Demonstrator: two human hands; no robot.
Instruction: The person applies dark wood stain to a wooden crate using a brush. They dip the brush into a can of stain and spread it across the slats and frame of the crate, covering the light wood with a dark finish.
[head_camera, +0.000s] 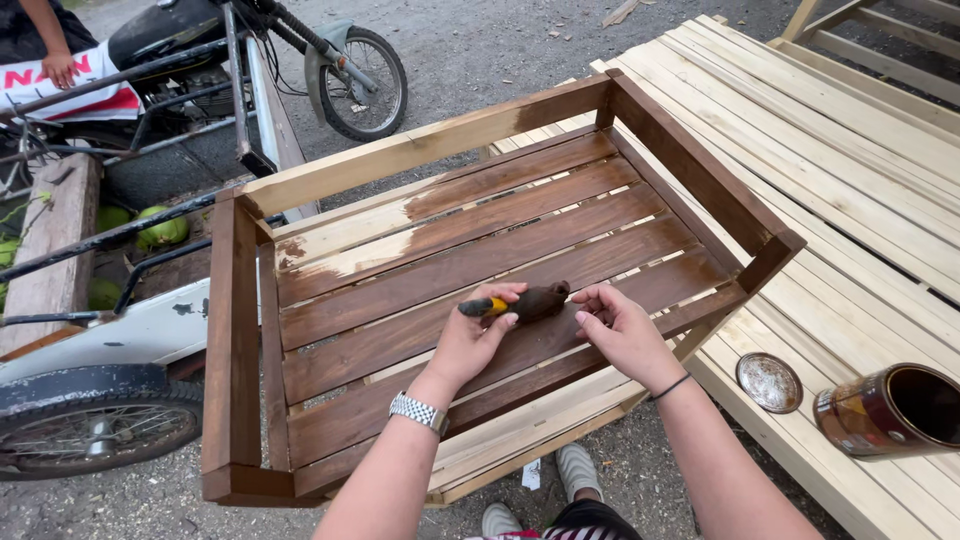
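Here, the paintbrush (520, 303) lies crosswise over the middle slats of the wooden crate (480, 260), dark stained bristle end toward the right, yellow-banded handle toward the left. The left hand (475, 335) pinches the handle: thumb below, fingers curled over the top, the yellow band showing between them. The right hand (622, 330) sits at the bristle end; its fingertips are drawn together and touch, or all but touch, the bristle tip, and whether they actually clamp it cannot be told. A metal watch (418, 411) is on the left wrist, a thin dark band (668, 388) on the right.

Crate: most slats stained dark brown; the far-left slats and top rail are partly bare pale wood. It rests on a bench of pale unstained planks (860, 170).

Right of the crate, on the planks: 1 round tin lid (768, 382), and beyond it 1 open can (890, 408) lying tilted.

Left of the crate: a cart wheel (90, 425); farther back, a motorcycle (260, 60) and another person's hand (60, 68).
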